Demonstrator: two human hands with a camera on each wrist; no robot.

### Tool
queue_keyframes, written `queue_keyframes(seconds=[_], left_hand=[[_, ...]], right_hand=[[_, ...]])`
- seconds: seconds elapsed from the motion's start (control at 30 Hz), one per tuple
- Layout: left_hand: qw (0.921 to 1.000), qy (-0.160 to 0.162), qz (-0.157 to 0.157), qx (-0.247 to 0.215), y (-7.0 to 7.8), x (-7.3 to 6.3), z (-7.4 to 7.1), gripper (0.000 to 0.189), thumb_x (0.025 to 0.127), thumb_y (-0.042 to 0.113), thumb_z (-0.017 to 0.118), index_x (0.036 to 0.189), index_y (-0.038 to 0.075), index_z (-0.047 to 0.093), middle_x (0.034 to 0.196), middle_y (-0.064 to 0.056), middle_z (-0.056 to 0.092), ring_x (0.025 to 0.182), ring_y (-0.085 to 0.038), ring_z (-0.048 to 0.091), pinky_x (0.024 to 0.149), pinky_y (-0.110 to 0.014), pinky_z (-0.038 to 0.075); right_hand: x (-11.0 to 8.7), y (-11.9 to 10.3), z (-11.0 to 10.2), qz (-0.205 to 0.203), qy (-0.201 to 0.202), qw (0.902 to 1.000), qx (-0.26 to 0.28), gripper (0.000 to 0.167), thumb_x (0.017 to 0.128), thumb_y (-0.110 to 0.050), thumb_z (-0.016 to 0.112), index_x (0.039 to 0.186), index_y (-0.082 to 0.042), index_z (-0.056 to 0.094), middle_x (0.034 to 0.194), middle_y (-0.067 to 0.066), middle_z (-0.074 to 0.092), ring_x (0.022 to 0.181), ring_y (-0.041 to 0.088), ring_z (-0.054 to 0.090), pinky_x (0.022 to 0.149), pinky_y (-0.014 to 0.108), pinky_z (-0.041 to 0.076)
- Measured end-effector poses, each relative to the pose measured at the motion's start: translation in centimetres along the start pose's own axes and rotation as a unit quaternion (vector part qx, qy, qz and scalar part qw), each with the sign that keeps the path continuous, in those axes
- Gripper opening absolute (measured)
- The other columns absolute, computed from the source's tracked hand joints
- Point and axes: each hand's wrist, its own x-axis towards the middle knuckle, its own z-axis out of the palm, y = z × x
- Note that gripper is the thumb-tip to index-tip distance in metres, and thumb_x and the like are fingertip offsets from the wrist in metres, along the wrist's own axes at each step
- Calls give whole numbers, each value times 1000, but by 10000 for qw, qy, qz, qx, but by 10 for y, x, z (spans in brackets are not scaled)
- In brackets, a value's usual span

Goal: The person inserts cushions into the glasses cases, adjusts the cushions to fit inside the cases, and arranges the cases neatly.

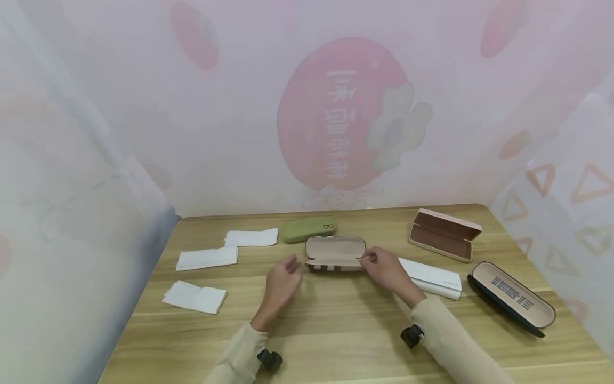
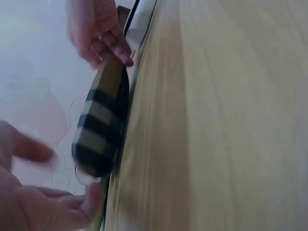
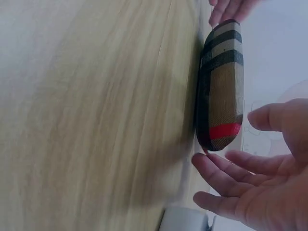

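An eyeglass case [image 1: 336, 256] with a plaid outside and a pale lining stands with its lid raised near the middle of the table. At its left end is my left hand [image 1: 283, 280], fingers loosely bent and apart from it; this hand is blurred in the left wrist view. My right hand [image 1: 385, 268] is at the right end. Seen from the right wrist, the thumb stands off the plaid case [image 3: 223, 91], and the fingertips [image 3: 202, 161] lie close to its end or touch it. Neither hand grips the case.
Three folded white cloths [image 1: 207, 258] lie at left. Behind the plaid case is a closed green case [image 1: 308, 229]. To the right are a white case [image 1: 431, 277], an open brown-lined case [image 1: 443, 234] and an open black case [image 1: 515, 296]. A wall [image 1: 230, 133] rises behind the table.
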Motion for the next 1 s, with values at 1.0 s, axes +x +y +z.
queue_keyframes(seconds=[1.0], left_hand=[[9787,87,-383,2013,-36,-13,-179,32,98,13,55,123,-4,68,115,-22,71,104,-34,68,81,-37,54]], right_hand=[[-28,-120,72,-1326,-390,9875,763,42,95,-25,66,131,-1,62,105,8,73,93,16,69,81,32,58]])
